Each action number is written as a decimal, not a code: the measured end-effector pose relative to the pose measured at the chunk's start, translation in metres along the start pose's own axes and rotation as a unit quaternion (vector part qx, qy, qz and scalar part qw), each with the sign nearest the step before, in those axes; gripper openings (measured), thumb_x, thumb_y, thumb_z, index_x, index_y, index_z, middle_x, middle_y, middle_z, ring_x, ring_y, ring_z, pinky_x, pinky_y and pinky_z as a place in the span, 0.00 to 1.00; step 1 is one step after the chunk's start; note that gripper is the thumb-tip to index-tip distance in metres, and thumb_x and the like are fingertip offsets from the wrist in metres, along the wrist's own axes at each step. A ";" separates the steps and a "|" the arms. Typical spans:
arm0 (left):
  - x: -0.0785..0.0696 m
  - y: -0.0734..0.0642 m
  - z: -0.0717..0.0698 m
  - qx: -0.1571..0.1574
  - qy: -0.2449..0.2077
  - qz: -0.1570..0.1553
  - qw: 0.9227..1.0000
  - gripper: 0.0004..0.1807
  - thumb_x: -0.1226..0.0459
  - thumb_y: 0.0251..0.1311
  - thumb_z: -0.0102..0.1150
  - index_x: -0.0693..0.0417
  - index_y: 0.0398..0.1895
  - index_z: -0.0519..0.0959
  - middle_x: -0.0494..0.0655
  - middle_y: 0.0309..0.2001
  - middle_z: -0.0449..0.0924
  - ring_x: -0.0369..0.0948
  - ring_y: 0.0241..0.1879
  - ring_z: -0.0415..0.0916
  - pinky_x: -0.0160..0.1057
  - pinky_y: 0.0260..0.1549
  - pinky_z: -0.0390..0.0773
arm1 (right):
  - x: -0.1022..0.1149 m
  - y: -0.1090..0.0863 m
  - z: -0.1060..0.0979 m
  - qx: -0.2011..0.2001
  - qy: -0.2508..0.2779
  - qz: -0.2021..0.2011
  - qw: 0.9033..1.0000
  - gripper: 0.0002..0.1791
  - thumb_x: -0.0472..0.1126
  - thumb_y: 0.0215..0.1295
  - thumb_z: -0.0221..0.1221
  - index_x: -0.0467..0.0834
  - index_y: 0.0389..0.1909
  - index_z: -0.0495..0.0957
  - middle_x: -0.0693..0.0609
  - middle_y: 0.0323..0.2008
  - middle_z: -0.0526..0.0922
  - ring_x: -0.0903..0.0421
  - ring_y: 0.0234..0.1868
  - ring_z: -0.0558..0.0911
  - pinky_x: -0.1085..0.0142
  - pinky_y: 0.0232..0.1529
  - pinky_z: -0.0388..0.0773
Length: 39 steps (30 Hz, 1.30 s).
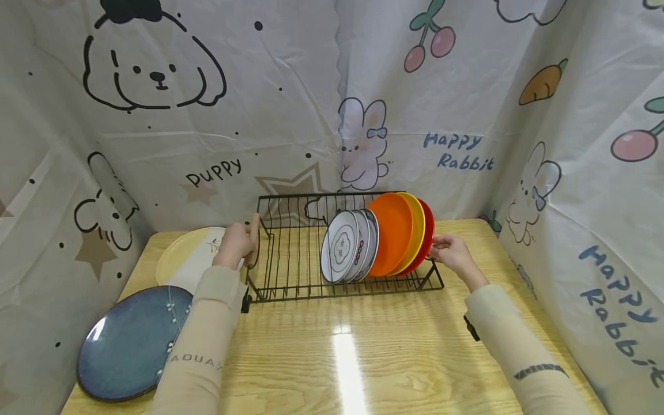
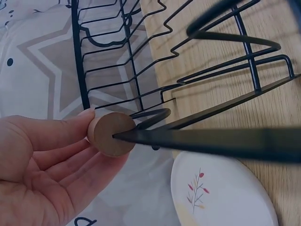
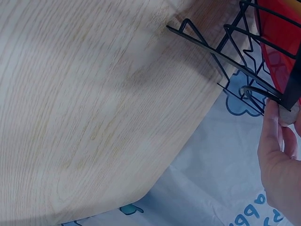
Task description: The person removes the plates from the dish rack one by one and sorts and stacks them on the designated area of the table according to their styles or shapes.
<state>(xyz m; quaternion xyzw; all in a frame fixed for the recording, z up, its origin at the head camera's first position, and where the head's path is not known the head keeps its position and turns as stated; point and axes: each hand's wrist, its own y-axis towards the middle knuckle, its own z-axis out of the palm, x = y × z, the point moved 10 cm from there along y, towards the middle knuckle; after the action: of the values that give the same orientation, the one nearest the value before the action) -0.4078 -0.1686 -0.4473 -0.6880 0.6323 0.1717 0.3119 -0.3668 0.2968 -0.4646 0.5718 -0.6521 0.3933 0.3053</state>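
Observation:
A black wire dish rack (image 1: 311, 297) stands on the wooden table, with my hands at its two ends. My left hand (image 1: 236, 246) grips the round wooden handle (image 2: 113, 135) at the left end, thumb and fingers around it. At the right end, my right hand (image 1: 453, 253) holds the other handle (image 3: 288, 115), partly hidden behind the rack's frame. Upright in the rack's right half lean several white patterned dishes (image 1: 339, 246), then an orange plate (image 1: 390, 233), a yellow plate (image 1: 418, 230) and a red plate (image 1: 428, 230). The rack's left slots hold no dishes.
A blue oval plate (image 1: 129, 343) lies at the table's front left. Behind it is a yellow-and-white plate (image 1: 181, 259) with a small twig print, partly covered by my left arm. A printed cloth curtain (image 1: 290, 69) encloses the back and sides of the wooden table (image 1: 290, 357).

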 end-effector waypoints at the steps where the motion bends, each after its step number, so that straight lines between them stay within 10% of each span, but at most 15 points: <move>1: 0.000 0.000 -0.001 -0.003 -0.004 -0.003 1.000 0.27 0.57 0.70 0.36 0.68 0.23 0.77 0.53 0.07 0.70 0.42 0.10 0.63 0.39 0.17 0.67 | 0.000 0.000 0.000 0.000 -0.001 -0.001 1.000 0.19 0.31 0.64 0.51 0.24 0.52 0.66 0.33 0.44 0.74 0.51 0.39 0.78 0.66 0.39 0.78; 8: 0.001 0.000 0.000 -0.002 -0.031 -0.023 0.999 0.16 0.72 0.60 0.45 0.62 0.14 0.71 0.59 0.15 0.73 0.45 0.13 0.64 0.39 0.18 0.66 | 0.000 0.000 0.000 0.002 0.000 -0.002 1.000 0.19 0.32 0.64 0.51 0.25 0.53 0.66 0.32 0.46 0.74 0.52 0.39 0.79 0.64 0.41 0.78; 25: -0.008 -0.005 -0.001 -0.007 0.020 -0.014 1.000 0.28 0.64 0.69 0.39 0.67 0.12 0.78 0.58 0.11 0.75 0.49 0.12 0.72 0.40 0.18 0.73 | 0.033 -0.002 -0.008 0.063 -0.143 -0.042 0.987 0.27 0.36 0.64 0.50 0.25 0.59 0.59 0.26 0.51 0.69 0.36 0.47 0.75 0.53 0.43 0.76; 32: -0.007 -0.007 -0.004 -0.020 0.020 -0.004 1.000 0.42 0.48 0.70 0.26 0.66 0.08 0.77 0.56 0.08 0.73 0.47 0.09 0.70 0.41 0.20 0.74 | 0.069 0.006 -0.040 -0.017 -0.091 -0.045 0.995 0.29 0.43 0.66 0.50 0.30 0.63 0.59 0.27 0.55 0.67 0.36 0.49 0.74 0.51 0.47 0.74; 39: -0.004 -0.003 -0.002 -0.015 0.018 -0.002 1.000 0.36 0.56 0.71 0.33 0.62 0.06 0.76 0.53 0.07 0.71 0.47 0.09 0.69 0.42 0.22 0.73 | 0.070 0.014 -0.017 0.042 -0.065 -0.009 0.997 0.29 0.41 0.66 0.50 0.29 0.63 0.57 0.27 0.55 0.67 0.37 0.51 0.74 0.53 0.45 0.75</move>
<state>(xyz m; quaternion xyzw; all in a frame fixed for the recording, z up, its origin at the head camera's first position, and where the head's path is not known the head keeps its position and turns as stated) -0.4058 -0.1672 -0.4427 -0.6972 0.6334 0.1684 0.2904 -0.3930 0.2768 -0.3985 0.6139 -0.6485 0.3798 0.2413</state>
